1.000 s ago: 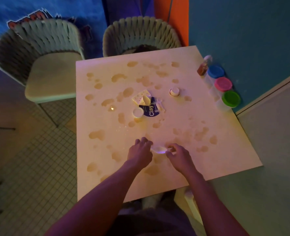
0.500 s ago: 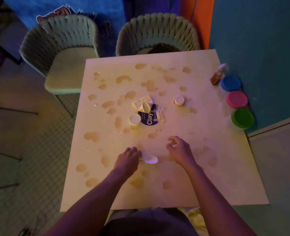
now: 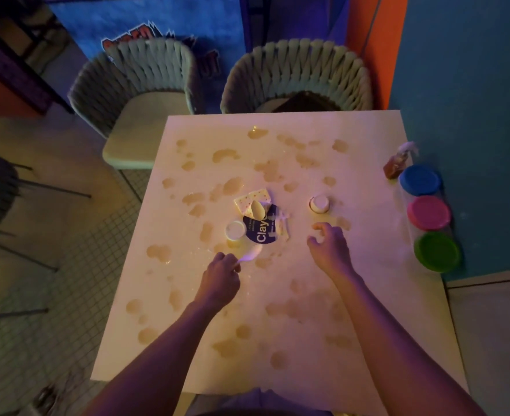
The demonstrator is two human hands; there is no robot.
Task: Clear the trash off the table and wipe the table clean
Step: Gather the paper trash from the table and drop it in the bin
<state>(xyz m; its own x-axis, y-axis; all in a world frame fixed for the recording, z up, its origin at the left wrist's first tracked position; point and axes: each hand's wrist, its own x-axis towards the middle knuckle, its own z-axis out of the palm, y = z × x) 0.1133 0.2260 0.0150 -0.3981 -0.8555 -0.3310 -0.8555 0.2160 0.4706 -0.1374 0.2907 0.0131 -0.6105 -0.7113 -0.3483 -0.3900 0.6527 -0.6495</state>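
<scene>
From above the person's shoulders, the white table (image 3: pixel 367 340) is spotted all over with tan spills, and the trash sits bunched near its middle: a torn blue wrapper (image 3: pixel 262 231) printed "Clay", a dotted scrap of paper (image 3: pixel 249 197) with a second pale spoon (image 3: pixel 257 209) lying across it, a small white cap (image 3: pixel 235 230) just left of the wrapper, and a small white cup (image 3: pixel 319 203) off to the right. The left hand (image 3: pixel 220 280) grips the handle of a white plastic spoon (image 3: pixel 252 254), fingers curled round it, the bowl pointing up towards the wrapper; I take it the spoon is being gathered with the rest so that everything goes in one sweep. The right hand (image 3: pixel 328 247) hovers just short of the cup, holding nothing, thumb and fingers loosely curved and parted as if shaping to close on it; whether a fingertip touches the tabletop I cannot tell in this dim light. Along the right edge stand three tubs with blue (image 3: pixel 421 180), pink (image 3: pixel 428 212) and green lids (image 3: pixel 436 251) and a small brown bottle (image 3: pixel 396 165), set apart from the mess. No wiping cloth shows anywhere, so wiping looks a long way off.
</scene>
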